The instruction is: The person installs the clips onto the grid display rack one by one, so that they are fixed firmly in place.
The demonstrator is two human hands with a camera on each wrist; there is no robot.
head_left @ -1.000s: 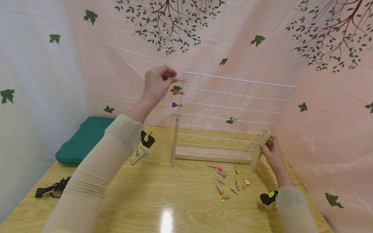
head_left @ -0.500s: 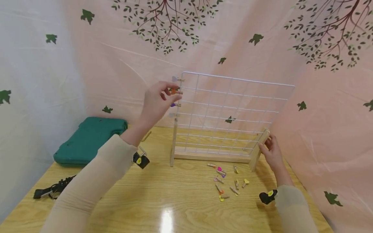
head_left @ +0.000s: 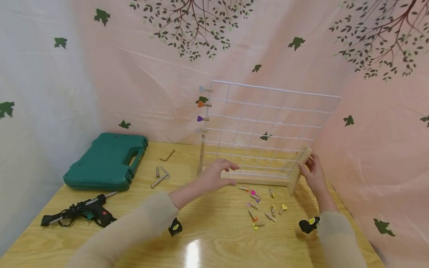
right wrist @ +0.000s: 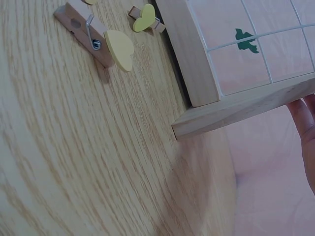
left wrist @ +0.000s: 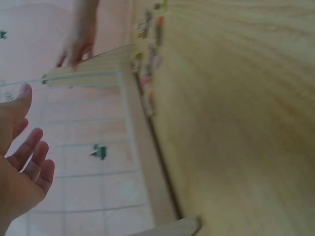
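In the head view, a white wire grid panel [head_left: 268, 111] stands in a wooden frame [head_left: 264, 181]. Small clothespins with hearts clip its left edge, among them an orange-heart clothespin [head_left: 202, 104] and a purple-heart clothespin [head_left: 201, 119]. My left hand [head_left: 216, 175] hovers before the panel's lower left, thumb and fingers apart, holding nothing; the left wrist view shows the same spread fingers [left wrist: 37, 157]. With thumb in front and fingers behind, my right hand [head_left: 314, 174] grips the frame's right wooden post [head_left: 298, 171]. Several loose heart clothespins [head_left: 254, 197] lie on the table between the hands.
A green plastic case [head_left: 104, 160] lies at the back left. In front of it rests a black pistol-shaped tool [head_left: 95, 210] with a coiled cord. Bolts and a hex key [head_left: 167, 155] lie beside the case. A printed cloth [head_left: 161, 111] hangs behind the table.
My left hand has come away from the pale-heart clothespin at the panel's upper left corner and moved down and right toward the loose clothespins. My right hand stays on the post.
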